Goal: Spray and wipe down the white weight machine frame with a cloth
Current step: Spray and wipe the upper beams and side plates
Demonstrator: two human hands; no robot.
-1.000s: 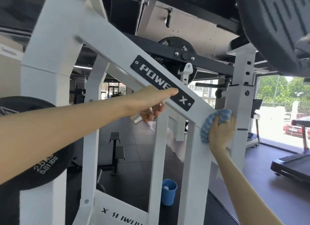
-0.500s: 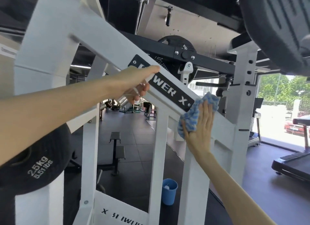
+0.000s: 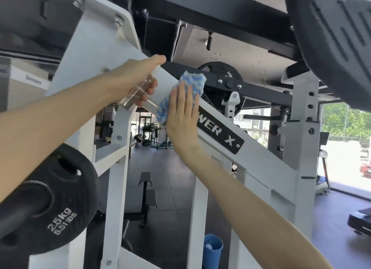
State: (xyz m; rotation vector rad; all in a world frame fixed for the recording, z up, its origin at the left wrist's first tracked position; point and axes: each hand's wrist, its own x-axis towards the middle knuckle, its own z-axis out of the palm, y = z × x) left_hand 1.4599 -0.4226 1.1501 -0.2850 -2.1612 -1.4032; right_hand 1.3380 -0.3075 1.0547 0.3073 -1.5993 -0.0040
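The white frame (image 3: 267,164) has a long slanted bar that runs from the upper left of the picture down to the right. A blue and white cloth (image 3: 191,81) lies on this bar, a little above the middle of the picture. The right hand (image 3: 182,116) lies flat on the cloth and presses it onto the bar. Its fingers (image 3: 188,96) are straight and close together, and the top of the cloth sticks out past the fingertips.

Just to the left of the cloth, the left hand (image 3: 138,76) holds a clear spray bottle (image 3: 138,93). The fingers are curled round the bottle, and one finger lies stretched out on top of it. The bottle is right up by the bar, but I cannot tell if it touches it.

A black label (image 3: 220,133) with white letters sits on the bar, just to the right of the right hand.

A small black weight plate (image 3: 56,208) is at the lower left. A big black weight plate (image 3: 341,38) fills the upper right corner. A blue bucket (image 3: 212,250) stands on the dark floor (image 3: 170,178) at the bottom, near the middle. A small black bench (image 3: 147,198) stands farther back on the floor
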